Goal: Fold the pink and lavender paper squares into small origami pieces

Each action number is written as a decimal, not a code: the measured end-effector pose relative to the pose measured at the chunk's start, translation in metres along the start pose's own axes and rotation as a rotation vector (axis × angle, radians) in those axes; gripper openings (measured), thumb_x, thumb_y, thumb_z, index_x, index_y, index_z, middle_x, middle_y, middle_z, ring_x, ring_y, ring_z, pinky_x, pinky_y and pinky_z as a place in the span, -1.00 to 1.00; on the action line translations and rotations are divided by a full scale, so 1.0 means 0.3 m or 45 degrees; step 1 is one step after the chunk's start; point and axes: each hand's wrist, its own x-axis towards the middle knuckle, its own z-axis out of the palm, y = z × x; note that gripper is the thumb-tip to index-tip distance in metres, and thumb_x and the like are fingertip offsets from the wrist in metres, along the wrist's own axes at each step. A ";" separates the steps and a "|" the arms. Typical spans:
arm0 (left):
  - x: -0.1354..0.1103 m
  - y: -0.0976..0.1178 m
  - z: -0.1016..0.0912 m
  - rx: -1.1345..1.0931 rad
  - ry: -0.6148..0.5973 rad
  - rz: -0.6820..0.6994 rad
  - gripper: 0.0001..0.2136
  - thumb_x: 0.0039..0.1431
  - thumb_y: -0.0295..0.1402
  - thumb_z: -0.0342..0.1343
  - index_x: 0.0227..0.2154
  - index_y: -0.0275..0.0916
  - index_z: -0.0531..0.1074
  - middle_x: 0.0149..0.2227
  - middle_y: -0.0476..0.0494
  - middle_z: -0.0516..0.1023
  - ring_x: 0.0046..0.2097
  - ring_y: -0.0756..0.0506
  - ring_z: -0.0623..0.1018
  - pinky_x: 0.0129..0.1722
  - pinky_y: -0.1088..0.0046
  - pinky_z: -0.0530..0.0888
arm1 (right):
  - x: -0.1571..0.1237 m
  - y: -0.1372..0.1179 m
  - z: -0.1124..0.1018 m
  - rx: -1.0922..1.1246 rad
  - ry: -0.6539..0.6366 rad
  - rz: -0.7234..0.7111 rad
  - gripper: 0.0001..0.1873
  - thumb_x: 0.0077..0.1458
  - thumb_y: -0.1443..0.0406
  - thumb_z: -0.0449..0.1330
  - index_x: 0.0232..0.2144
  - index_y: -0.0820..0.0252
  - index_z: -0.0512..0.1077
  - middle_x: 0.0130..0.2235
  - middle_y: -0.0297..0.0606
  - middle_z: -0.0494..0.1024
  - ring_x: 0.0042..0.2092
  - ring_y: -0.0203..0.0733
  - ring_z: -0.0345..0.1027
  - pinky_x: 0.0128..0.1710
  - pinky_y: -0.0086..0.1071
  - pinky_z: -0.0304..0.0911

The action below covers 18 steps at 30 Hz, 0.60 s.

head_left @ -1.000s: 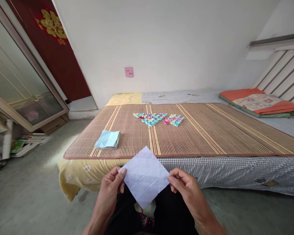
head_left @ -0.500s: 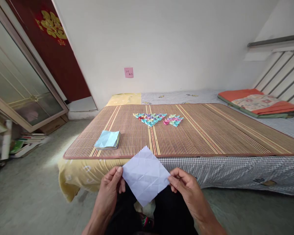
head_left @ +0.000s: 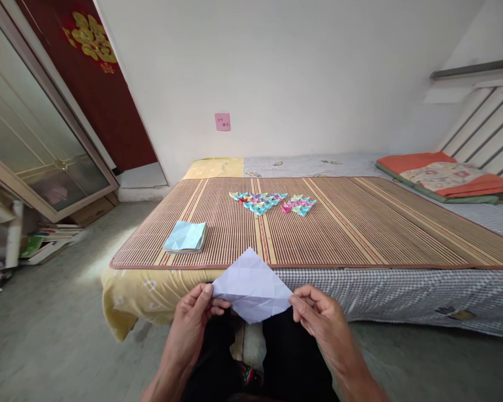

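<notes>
Just off the near edge of the bed (head_left: 385, 296), above the person's black trousers (head_left: 297, 352), I see a pale sheet of paper (head_left: 251, 282) held in the air, one corner aimed at the far side. Creases cross it, and its lower part looks shaded below a line running between the two hands. The left hand (head_left: 191, 312) has its fingers pinching the left corner, thumb on top; the right hand (head_left: 318, 312) pinches the opposite corner in the same way, its other fingers curled.

Beyond the sheet, a striped mat (head_left: 331, 240) covers much of the bed. Near the mat's front left corner sits a stack of square papers (head_left: 185, 237), light blue on top. Farther back, left of the mat's middle, lies a large cluster of colourful folded pieces (head_left: 259, 202), with a smaller cluster (head_left: 298, 205) just beside it on the right. At the bed's far right corner rests a folded orange and green quilt (head_left: 444, 174). A yellow cloth (head_left: 146, 296) hangs over the front left corner.

Behind, a pink note (head_left: 222, 121) is stuck on the white wall (head_left: 318, 72).
</notes>
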 end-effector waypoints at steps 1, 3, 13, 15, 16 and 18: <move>0.000 -0.001 0.001 -0.004 -0.003 0.004 -0.56 -0.14 0.01 0.52 -0.46 -0.27 0.56 -0.48 -0.11 0.66 -0.42 -0.03 0.56 -0.37 0.53 0.51 | -0.001 -0.005 0.001 -0.002 0.008 -0.003 -0.56 0.13 -0.07 0.37 -0.45 0.16 0.47 -0.53 -0.35 0.45 -0.57 -0.36 0.09 -0.58 -0.42 0.03; 0.000 -0.005 0.002 0.000 -0.007 0.020 -0.59 -0.13 -0.04 0.53 -0.49 -0.28 0.57 -0.45 -0.10 0.66 -0.39 -0.02 0.55 -0.32 0.54 0.52 | -0.002 -0.015 0.000 -0.015 0.015 -0.023 -0.59 0.14 -0.05 0.37 -0.43 0.16 0.50 -0.49 -0.30 0.52 -0.53 -0.30 0.21 -0.51 -0.38 0.19; -0.004 -0.031 0.029 -0.253 0.188 0.118 -0.62 -0.24 -0.33 0.60 -0.34 -0.28 0.60 -0.22 -0.12 0.68 -0.19 -0.06 0.63 -0.16 0.50 0.56 | 0.003 0.050 0.021 0.105 -0.006 -0.142 -0.68 0.13 0.07 0.40 -0.43 0.15 0.49 -0.42 -0.30 0.55 -0.38 -0.22 0.46 -0.33 -0.39 0.41; -0.014 -0.044 0.051 -0.359 0.238 0.061 -0.52 -0.29 -0.36 0.62 -0.23 -0.25 0.61 -0.27 -0.06 0.66 -0.25 -0.04 0.62 -0.22 0.51 0.58 | 0.003 0.068 0.034 0.127 -0.016 -0.157 -0.71 0.16 0.09 0.39 -0.41 0.15 0.48 -0.41 -0.31 0.55 -0.37 -0.22 0.47 -0.33 -0.40 0.41; -0.021 -0.052 0.062 -0.389 0.218 0.006 -0.51 -0.30 -0.36 0.62 -0.24 -0.26 0.61 -0.28 -0.05 0.65 -0.29 -0.02 0.60 -0.27 0.52 0.58 | 0.002 0.073 0.040 0.127 -0.031 -0.160 -0.72 0.17 0.10 0.38 -0.40 0.15 0.48 -0.40 -0.31 0.55 -0.37 -0.22 0.48 -0.32 -0.40 0.41; -0.035 -0.072 0.082 -0.393 0.121 -0.110 -0.57 -0.31 -0.34 0.63 -0.34 -0.30 0.60 -0.34 -0.06 0.63 -0.33 -0.01 0.59 -0.36 0.53 0.57 | -0.001 0.078 0.054 0.112 -0.056 -0.163 -0.72 0.18 0.10 0.38 -0.39 0.15 0.47 -0.39 -0.30 0.55 -0.37 -0.22 0.49 -0.33 -0.40 0.41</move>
